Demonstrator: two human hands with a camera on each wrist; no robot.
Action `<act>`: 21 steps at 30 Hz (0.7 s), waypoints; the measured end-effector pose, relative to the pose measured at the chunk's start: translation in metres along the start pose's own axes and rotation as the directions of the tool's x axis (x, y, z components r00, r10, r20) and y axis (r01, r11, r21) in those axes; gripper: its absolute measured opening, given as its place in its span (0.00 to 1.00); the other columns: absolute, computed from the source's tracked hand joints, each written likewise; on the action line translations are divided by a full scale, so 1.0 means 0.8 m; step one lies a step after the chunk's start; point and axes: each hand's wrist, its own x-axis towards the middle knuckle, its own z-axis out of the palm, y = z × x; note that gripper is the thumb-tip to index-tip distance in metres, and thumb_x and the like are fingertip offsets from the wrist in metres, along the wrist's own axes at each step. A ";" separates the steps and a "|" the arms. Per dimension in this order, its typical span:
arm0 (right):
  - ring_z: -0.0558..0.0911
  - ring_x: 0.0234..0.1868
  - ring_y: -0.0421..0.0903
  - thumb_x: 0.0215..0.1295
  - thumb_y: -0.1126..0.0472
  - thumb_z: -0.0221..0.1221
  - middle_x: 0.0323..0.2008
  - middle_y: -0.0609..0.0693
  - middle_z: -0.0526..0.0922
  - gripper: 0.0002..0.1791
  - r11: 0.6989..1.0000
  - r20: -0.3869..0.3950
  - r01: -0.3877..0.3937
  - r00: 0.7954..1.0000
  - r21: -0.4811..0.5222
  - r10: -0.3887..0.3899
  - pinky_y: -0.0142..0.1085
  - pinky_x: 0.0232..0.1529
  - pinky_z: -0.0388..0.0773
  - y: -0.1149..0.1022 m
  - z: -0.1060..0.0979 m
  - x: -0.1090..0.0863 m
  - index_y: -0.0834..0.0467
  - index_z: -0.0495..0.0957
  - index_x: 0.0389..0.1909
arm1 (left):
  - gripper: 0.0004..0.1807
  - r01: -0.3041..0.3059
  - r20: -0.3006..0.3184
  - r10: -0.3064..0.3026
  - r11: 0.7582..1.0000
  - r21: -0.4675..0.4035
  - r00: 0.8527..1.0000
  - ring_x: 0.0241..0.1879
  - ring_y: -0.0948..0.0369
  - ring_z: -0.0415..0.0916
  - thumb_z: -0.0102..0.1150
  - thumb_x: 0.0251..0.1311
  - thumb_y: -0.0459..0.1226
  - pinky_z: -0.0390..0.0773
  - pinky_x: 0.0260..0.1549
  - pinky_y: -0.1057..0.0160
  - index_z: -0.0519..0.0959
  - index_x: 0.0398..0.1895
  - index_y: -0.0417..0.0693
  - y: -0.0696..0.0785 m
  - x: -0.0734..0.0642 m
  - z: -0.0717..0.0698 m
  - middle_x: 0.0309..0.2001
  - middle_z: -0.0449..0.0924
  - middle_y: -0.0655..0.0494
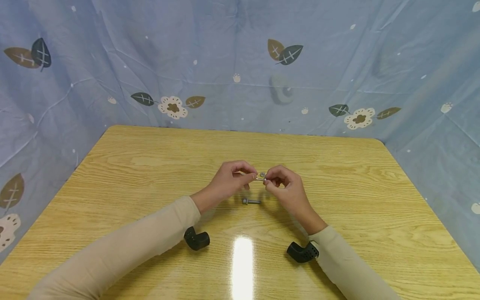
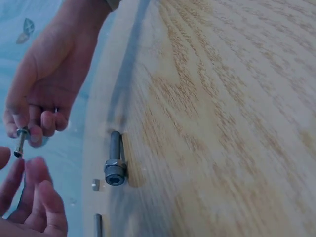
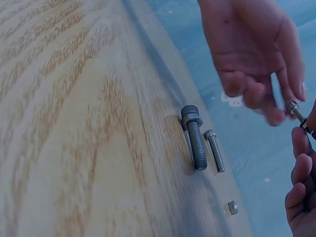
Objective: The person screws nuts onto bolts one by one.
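Between my two hands a small socket-head bolt (image 1: 259,179) is held up above the table, a nut (image 2: 22,132) around its shank. My right hand (image 1: 286,185) pinches the nut end between thumb and fingers. My left hand (image 1: 233,180) has its thumb and fingertips at the bolt head, the other fingers loosely bent; in the left wrist view these fingertips are partly blurred. Below the hands lies a larger dark bolt (image 1: 252,201) with a nut on it. Another small bolt (image 3: 215,151) and a loose nut (image 3: 232,207) lie beyond it, the bolt mostly hidden by my left hand in the head view.
The wooden table (image 1: 150,158) has rounded far corners. Behind it and at its sides hangs a blue patterned cloth (image 1: 225,50). A black wrist mount sits at each sleeve, one left (image 1: 196,239) and one right (image 1: 303,252).
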 end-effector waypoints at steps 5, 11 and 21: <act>0.74 0.30 0.41 0.60 0.74 0.58 0.33 0.45 0.80 0.07 1.000 -0.009 -0.011 1.000 -0.008 0.011 0.31 0.33 0.69 -0.001 0.000 0.001 0.61 0.79 0.35 | 0.10 0.060 0.006 -0.060 0.998 0.003 0.998 0.32 0.43 0.79 0.56 0.68 0.41 0.75 0.27 0.60 0.82 0.44 0.45 0.000 0.002 0.002 0.39 0.84 0.40; 0.73 0.30 0.41 0.60 0.74 0.58 0.32 0.48 0.79 0.06 1.000 -0.006 -0.007 1.000 -0.007 0.007 0.31 0.33 0.69 -0.002 0.000 0.001 0.61 0.79 0.35 | 0.10 -0.011 0.003 0.011 1.000 0.021 1.000 0.35 0.40 0.79 0.59 0.66 0.39 0.77 0.30 0.56 0.82 0.45 0.44 0.000 0.001 0.001 0.39 0.84 0.45; 0.73 0.30 0.39 0.62 0.72 0.58 0.31 0.46 0.79 0.04 1.000 0.021 0.004 1.000 -0.018 -0.004 0.31 0.33 0.69 -0.002 -0.001 0.001 0.63 0.78 0.36 | 0.11 -0.041 0.029 0.041 0.999 0.016 0.999 0.40 0.50 0.81 0.62 0.62 0.34 0.81 0.40 0.50 0.80 0.47 0.45 -0.001 -0.001 0.001 0.50 0.79 0.53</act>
